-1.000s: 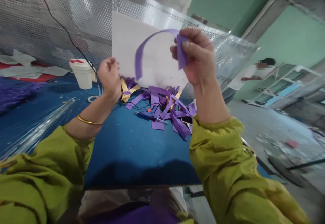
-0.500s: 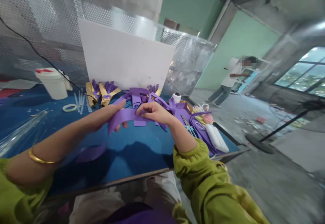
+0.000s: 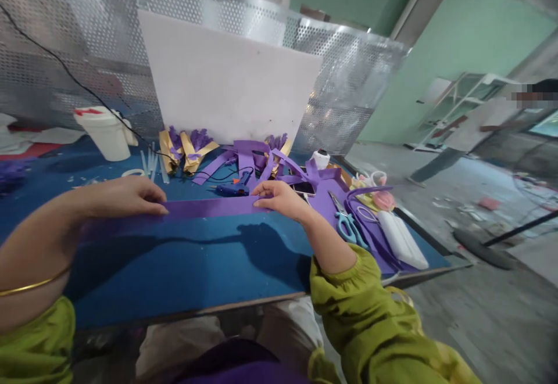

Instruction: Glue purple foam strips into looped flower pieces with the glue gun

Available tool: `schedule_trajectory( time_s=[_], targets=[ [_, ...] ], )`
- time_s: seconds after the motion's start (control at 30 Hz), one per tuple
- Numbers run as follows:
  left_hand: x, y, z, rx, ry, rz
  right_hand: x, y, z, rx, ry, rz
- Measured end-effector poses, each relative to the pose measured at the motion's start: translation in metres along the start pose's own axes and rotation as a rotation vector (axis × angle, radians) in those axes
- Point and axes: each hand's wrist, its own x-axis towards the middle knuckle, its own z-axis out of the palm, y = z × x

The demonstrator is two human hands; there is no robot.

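Note:
A flat purple strip [image 3: 209, 207], paper or foam by its look, is stretched level between my two hands above the blue tabletop [image 3: 192, 273]. My left hand [image 3: 135, 195] pinches it between thumb and fingers, and the strip runs on behind and past that wrist. Its other end is pinched in my right hand [image 3: 276, 199]. Just behind the strip lies a dark blue glue gun [image 3: 231, 189] with an orange mark. More purple strips [image 3: 250, 160] are heaped beyond it. Blue-handled scissors [image 3: 347, 225] rest to the right of my right forearm.
Paper-wrapped purple flower bunches [image 3: 196, 150] stand before a white board [image 3: 231, 82]. A white bucket [image 3: 107, 134], tape roll [image 3: 132, 173] and clear glue sticks [image 3: 152, 164] are at left. Right: a thread spool [image 3: 321, 159] and white packet [image 3: 401, 239]. A person [image 3: 475, 128] stands beyond.
My hands have moved apart, the left going leftward, and the curved strip is now pulled straight. The glue gun and scissors show more clearly. My view has turned slightly; the person appears farther right.

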Motion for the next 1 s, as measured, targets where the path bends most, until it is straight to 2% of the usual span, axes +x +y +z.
schedule_trajectory(
  time_s=[0.03, 0.1, 0.13, 0.2, 0.27, 0.33, 0.4, 0.5, 0.7, 0.87, 1.0],
  targets=[
    [0.002, 0.005, 0.006, 0.18, -0.103, -0.015, 0.0, 0.0, 0.006, -0.023, 0.004, -0.007],
    [0.004, 0.02, 0.028, 0.336, 0.048, 0.037, 0.0, -0.001, 0.019, -0.075, 0.022, -0.039],
    [0.003, 0.029, 0.043, 0.316, 0.106, 0.095, 0.0, -0.002, 0.025, -0.094, 0.03, -0.061],
    [0.001, 0.044, 0.071, 0.18, -0.002, 0.186, -0.001, -0.003, 0.037, -0.112, 0.04, -0.098],
    [-0.002, 0.052, 0.092, 0.027, -0.118, 0.168, -0.004, -0.004, 0.045, -0.102, 0.056, -0.122],
    [-0.004, 0.052, 0.102, -0.069, -0.154, 0.087, -0.007, -0.005, 0.048, -0.045, 0.068, -0.154],
    [-0.006, 0.047, 0.103, -0.126, -0.116, 0.047, -0.01, -0.007, 0.048, 0.047, 0.072, -0.2],
    [-0.007, 0.042, 0.097, -0.158, 0.009, 0.07, -0.012, -0.009, 0.043, 0.135, 0.101, -0.28],
    [-0.01, 0.044, 0.093, -0.157, 0.133, 0.062, -0.011, -0.01, 0.038, 0.103, 0.117, -0.404],
    [-0.013, 0.045, 0.095, -0.16, 0.103, 0.073, -0.01, -0.011, 0.046, 0.113, 0.105, -0.389],
    [-0.014, 0.046, 0.099, -0.29, -0.064, -0.027, -0.011, -0.009, 0.053, 0.098, 0.152, -0.441]
  ],
)
